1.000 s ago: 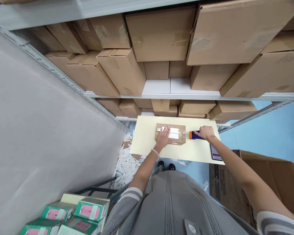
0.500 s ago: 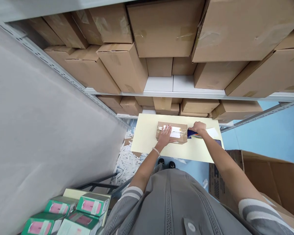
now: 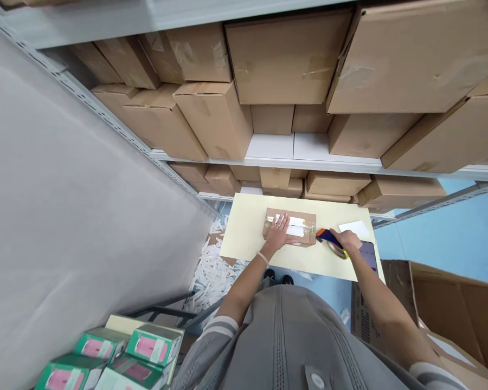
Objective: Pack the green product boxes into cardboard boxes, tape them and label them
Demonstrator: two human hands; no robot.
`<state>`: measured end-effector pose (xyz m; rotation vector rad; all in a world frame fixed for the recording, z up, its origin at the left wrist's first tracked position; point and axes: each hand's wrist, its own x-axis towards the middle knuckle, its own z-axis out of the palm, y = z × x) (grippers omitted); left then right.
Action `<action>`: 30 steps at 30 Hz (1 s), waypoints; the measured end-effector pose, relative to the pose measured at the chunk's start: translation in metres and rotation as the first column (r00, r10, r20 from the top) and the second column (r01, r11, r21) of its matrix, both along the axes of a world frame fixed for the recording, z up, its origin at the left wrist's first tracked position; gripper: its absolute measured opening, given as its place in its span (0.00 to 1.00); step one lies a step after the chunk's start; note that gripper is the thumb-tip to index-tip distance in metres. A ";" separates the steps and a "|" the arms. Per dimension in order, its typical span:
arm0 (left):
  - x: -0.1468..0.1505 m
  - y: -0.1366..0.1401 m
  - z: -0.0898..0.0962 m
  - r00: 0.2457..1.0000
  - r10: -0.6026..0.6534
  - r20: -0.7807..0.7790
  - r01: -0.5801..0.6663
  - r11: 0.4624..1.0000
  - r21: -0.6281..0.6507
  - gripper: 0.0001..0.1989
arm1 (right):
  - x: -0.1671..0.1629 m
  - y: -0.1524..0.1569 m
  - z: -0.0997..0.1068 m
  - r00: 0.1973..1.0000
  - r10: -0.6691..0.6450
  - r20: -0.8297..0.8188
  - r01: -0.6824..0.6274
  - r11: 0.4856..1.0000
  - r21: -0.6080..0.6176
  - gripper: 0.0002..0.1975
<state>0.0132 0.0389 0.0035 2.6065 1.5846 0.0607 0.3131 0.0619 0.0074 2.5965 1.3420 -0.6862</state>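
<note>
A small cardboard box (image 3: 309,236) lies on the pale yellow table (image 3: 244,227), with clear tape and a white label (image 3: 296,226) across its top. My left hand (image 3: 277,232) rests on the box with fingers spread, partly over the label. Just to the right of the box, my right hand (image 3: 348,240) is closed around a blue and orange tape dispenser (image 3: 328,236), whose front end is close to the box's right end. A yellow-edged tape roll (image 3: 338,250) shows below the dispenser's body. The grip itself is hidden inside my fingers.
A white paper (image 3: 353,228) and a phone-like dark slab (image 3: 368,254) lie at the table's right. Shelves of cardboard boxes (image 3: 288,59) stand behind. A large open carton (image 3: 451,303) is at right, green boxes (image 3: 150,346) lower left, paper shreds (image 3: 211,271) on the floor.
My right hand has drawn the tape dispenser away from the box's right end, rightward and slightly toward me. My left hand stays on the box. The view has shifted slightly.
</note>
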 end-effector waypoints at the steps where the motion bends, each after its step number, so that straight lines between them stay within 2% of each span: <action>1: 0.000 0.000 0.000 1.000 0.000 0.003 0.000 1.000 -0.002 0.42 | 0.002 -0.004 -0.002 1.000 -0.002 0.008 0.002 0.999 0.036 0.34; 3: 0.000 0.001 -0.002 1.000 -0.001 0.007 0.001 1.000 -0.006 0.42 | -0.001 -0.011 -0.006 1.000 0.017 0.013 -0.018 0.995 0.095 0.34; 6: 0.000 0.001 -0.004 1.000 -0.004 0.017 0.004 1.000 -0.008 0.43 | -0.016 -0.024 -0.013 0.995 0.086 0.044 -0.091 0.988 0.123 0.28; 10: -0.001 0.001 -0.005 0.999 -0.007 0.038 0.007 1.000 0.000 0.44 | -0.039 -0.048 -0.028 0.982 0.157 0.104 -0.166 0.982 0.092 0.21; 13: -0.001 0.000 -0.005 0.999 -0.003 0.053 0.002 1.000 0.003 0.44 | -0.048 -0.065 -0.038 0.975 0.209 0.081 -0.215 0.973 0.081 0.18; 18: 0.000 -0.001 -0.004 0.997 -0.001 0.075 0.002 1.000 -0.010 0.45 | -0.052 -0.078 -0.042 0.962 0.269 0.037 -0.270 0.962 0.032 0.16; 23: 0.000 -0.001 -0.004 0.997 0.001 0.083 0.000 1.000 -0.010 0.46 | -0.052 -0.066 -0.027 0.980 0.196 0.028 -0.198 0.979 0.047 0.18; 26: -0.001 -0.002 -0.005 0.996 -0.003 0.091 0.003 1.000 -0.003 0.46 | -0.053 -0.051 -0.012 0.991 0.135 0.018 -0.136 0.982 0.127 0.21; 28: -0.001 -0.002 -0.005 0.996 -0.007 0.092 0.007 1.000 0.001 0.46 | -0.057 -0.041 -0.002 0.983 0.113 -0.141 -0.076 0.966 0.248 0.24; 30: 0.000 -0.002 -0.006 0.996 -0.006 0.089 0.006 1.000 0.006 0.46 | -0.066 -0.032 0.006 0.917 0.092 -0.389 0.051 0.938 0.343 0.29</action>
